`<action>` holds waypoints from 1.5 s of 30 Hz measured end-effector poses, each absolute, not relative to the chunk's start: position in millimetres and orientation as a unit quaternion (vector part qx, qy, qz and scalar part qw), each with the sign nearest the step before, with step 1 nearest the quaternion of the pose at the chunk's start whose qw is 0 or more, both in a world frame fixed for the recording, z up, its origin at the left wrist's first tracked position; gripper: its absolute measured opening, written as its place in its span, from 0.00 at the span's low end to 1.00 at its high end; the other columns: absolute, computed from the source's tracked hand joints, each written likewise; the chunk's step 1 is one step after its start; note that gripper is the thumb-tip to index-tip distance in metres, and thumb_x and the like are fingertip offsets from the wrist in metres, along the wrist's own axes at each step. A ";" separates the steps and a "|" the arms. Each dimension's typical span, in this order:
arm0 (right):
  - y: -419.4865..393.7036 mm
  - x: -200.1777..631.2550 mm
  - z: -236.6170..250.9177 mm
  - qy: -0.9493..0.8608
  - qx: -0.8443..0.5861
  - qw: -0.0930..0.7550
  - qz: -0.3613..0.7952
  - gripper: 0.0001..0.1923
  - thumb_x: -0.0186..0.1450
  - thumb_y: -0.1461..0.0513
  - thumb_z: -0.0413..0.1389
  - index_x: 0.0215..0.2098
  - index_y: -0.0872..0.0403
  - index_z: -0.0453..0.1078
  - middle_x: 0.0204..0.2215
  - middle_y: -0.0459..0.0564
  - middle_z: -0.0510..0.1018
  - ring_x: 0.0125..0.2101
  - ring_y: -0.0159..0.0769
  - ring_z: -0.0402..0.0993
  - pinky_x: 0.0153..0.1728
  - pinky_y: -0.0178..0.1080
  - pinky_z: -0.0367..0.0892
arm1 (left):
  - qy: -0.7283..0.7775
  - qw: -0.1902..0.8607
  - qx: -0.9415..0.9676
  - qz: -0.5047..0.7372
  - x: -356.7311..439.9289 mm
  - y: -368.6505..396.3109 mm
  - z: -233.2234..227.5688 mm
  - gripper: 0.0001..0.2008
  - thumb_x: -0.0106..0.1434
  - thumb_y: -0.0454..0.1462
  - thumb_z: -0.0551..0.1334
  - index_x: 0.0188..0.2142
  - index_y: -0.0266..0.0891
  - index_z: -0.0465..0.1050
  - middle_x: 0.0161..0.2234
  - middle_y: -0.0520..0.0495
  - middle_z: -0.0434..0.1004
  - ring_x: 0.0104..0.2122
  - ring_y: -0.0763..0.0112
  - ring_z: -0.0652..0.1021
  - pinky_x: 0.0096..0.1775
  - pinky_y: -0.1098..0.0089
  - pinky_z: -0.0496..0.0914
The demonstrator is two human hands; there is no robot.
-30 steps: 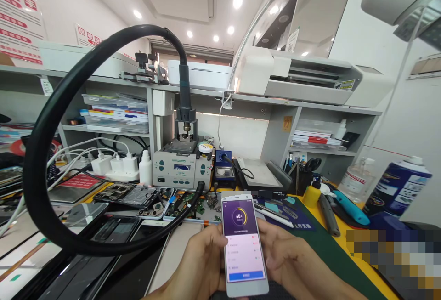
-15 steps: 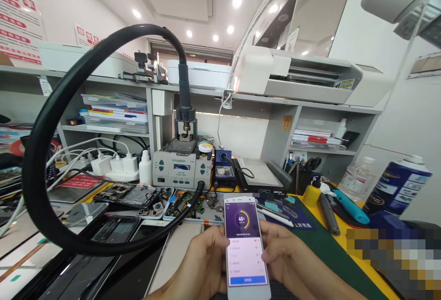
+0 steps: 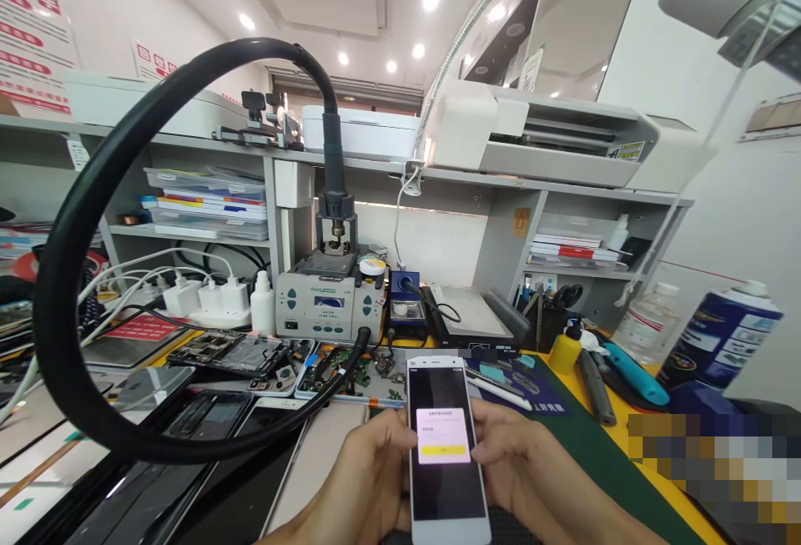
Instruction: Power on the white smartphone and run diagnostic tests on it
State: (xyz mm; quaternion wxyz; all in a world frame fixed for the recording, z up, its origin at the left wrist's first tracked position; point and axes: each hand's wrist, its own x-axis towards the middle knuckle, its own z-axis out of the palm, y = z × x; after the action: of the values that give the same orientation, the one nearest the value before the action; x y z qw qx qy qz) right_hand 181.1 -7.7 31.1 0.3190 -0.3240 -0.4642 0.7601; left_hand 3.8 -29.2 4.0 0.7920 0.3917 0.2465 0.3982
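A white smartphone is held upright at the bottom centre of the view, above a cluttered workbench; its screen is mostly dark, with a pale pop-up panel and a yellow button in the upper half. The left hand wraps the phone's left edge, its thumb lying on the glass beside the pop-up; the right hand clasps the right edge, fingers curled behind the phone; both hands are closed on it.

Directly behind the phone stands a grey rework station, with a thick black hose looping from it in a wide circle to the phone's left; left of the phone, opened handsets and circuit boards lie flat on the bench; further left sit white chargers with trailing cables. Right of the phone lies a dark green mat, with a small yellow bottle, a teal-handled tool and, well to the right, a blue spray can. Above, well beyond the phone, a white printer rests on a grey shelf.
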 end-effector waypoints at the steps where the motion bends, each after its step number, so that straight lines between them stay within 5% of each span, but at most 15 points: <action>1: -7.1 181.7 30.1 -0.463 -0.323 0.320 0.760 0.27 0.51 0.67 0.50 0.49 0.56 0.72 0.37 0.54 0.80 0.39 0.45 0.75 0.42 0.46 0.65 | 0.247 0.793 0.391 0.397 3.6 -29.5 4.2 0.27 0.57 0.44 0.51 0.55 0.37 0.63 0.41 0.37 0.75 0.39 0.55 0.73 0.32 0.61 0.70; 16: -13.1 175.4 35.5 -0.516 -0.357 0.309 0.715 0.23 0.52 0.67 0.56 0.47 0.53 0.74 0.39 0.51 0.80 0.42 0.45 0.75 0.43 0.45 0.68 | 0.231 0.797 0.391 0.399 3.1 -32.8 10.3 0.23 0.59 0.42 0.50 0.51 0.38 0.68 0.41 0.39 0.75 0.36 0.59 0.74 0.34 0.62 0.69; 36: -5.6 177.6 31.0 -0.492 -0.317 0.294 0.756 0.23 0.56 0.62 0.58 0.51 0.55 0.71 0.43 0.56 0.80 0.46 0.50 0.75 0.51 0.53 0.65 | 0.240 0.793 0.397 0.395 2.6 -29.6 4.3 0.27 0.59 0.43 0.47 0.58 0.38 0.58 0.44 0.36 0.73 0.39 0.53 0.74 0.33 0.59 0.70; 45: -7.3 183.6 27.7 -0.459 -0.282 0.301 0.787 0.23 0.70 0.53 0.43 0.53 0.55 0.70 0.48 0.56 0.77 0.50 0.48 0.71 0.54 0.52 0.61 | 0.236 0.804 0.370 0.401 2.9 -28.9 1.3 0.27 0.59 0.44 0.47 0.57 0.36 0.57 0.45 0.35 0.73 0.41 0.52 0.74 0.34 0.59 0.69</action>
State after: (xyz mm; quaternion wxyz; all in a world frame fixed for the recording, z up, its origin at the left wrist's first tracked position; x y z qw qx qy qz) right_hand 183.6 -7.3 27.7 0.3008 -0.2824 -0.4593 0.7867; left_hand 2.9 -28.9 1.3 0.8041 0.3697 0.2363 0.4011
